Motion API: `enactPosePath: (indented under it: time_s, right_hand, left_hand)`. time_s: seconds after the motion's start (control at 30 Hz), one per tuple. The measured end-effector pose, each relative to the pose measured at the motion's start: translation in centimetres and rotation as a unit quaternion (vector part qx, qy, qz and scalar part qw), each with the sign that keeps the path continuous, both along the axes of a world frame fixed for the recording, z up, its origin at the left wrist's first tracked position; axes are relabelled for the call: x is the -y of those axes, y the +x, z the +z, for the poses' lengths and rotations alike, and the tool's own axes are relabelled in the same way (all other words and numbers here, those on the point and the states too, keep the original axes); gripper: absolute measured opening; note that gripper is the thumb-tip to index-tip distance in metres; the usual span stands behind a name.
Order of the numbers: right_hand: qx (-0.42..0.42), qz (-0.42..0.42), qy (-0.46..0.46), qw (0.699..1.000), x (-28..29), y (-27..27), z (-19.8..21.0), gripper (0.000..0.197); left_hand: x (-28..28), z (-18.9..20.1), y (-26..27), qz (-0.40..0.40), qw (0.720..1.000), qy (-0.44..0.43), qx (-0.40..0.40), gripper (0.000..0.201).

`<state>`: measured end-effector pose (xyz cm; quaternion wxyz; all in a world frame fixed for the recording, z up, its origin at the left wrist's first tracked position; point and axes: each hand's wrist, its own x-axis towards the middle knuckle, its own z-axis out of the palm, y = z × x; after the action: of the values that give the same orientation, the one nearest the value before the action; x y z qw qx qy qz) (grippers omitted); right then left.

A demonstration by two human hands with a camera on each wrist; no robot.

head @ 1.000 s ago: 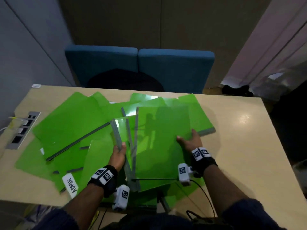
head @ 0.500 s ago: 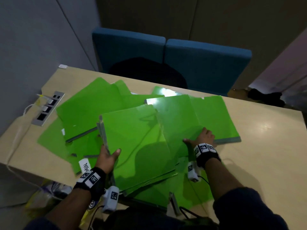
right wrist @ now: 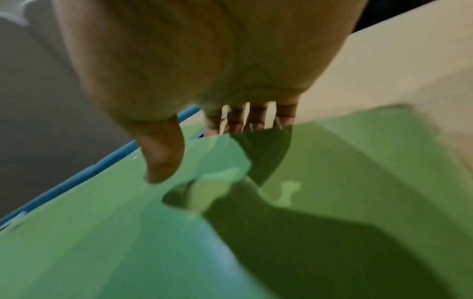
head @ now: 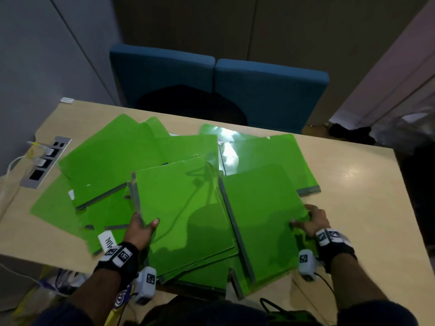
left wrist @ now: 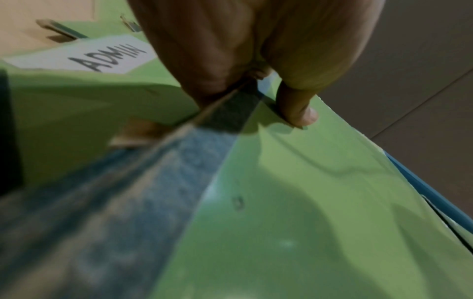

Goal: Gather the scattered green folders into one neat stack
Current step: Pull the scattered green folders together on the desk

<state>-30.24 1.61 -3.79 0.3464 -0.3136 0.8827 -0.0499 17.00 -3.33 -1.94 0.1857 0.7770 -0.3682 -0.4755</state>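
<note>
The green folders [head: 146, 161] lay scattered and overlapping across the table [head: 367, 208], from its left edge, near the power socket strip [head: 44, 163], to past its middle. Two groups lay at the near edge. The left bundle [head: 186, 215] had its grey spine [head: 135, 196] along its left side, with its long axis running from the near edge toward the far edge and leaning slightly left. The right folder [head: 266, 222] lay beside it and overlapped it, its spine [head: 235, 229] on its left side, its long axis running the same way, and its near corner overhanging the near edge.

The left hand [head: 141, 229] reached forward from the near edge with the wrist low. Its grip pinched the spine of the left bundle: the thumb [left wrist: 297, 107] pressed flat on the top cover and the fingers passed below, out of view. The right hand [head: 313, 222] reached in at the right side of the right folder. Its grip held that folder's right edge, with the thumb [right wrist: 161, 153] above the cover and the fingers [right wrist: 256, 117] curled under the edge.

A white label marked ADMIN [left wrist: 102, 54] lay on a folder just left of the left hand. Two blue chairs [head: 270, 90] stood beyond the far edge.
</note>
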Motion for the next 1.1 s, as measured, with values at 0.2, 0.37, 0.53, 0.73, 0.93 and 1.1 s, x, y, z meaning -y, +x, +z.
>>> enactPosePath:
  time_s: [0.2,0.37,0.53,0.73,0.93,1.1]
  right_hand:
    - [0.051,-0.039,-0.058,0.996,-0.9,3.1,1.0,0.090]
    - [0.088,-0.033,-0.039,0.995,-1.2,3.8,1.6,0.074]
    - [0.132,-0.055,-0.139,0.980,-2.7,2.5,4.4,0.036]
    - [0.131,-0.031,-0.251,0.959,-4.1,-3.1,10.7,0.040]
    - [0.236,-0.110,-0.343,0.902,-4.7,-5.3,13.1,0.072]
    - [0.240,-0.107,-0.321,0.910,-0.2,2.7,10.5,0.055]
  left_hand:
    - [-0.4,0.0,-0.3,0.002,1.000,0.007,0.017,0.062]
    - [-0.6,0.0,-0.5,0.009,1.000,0.008,0.011,0.064]
    - [-0.5,0.5,-0.6,0.003,1.000,0.000,0.020,0.069]
    - [-0.6,1.0,-1.0,-0.002,1.000,-0.012,0.020,0.072]
    - [-0.8,0.9,-0.7,-0.005,1.000,-0.004,0.009,0.067]
    - [-0.5,0.6,-0.4,-0.014,1.000,-0.012,0.005,0.065]
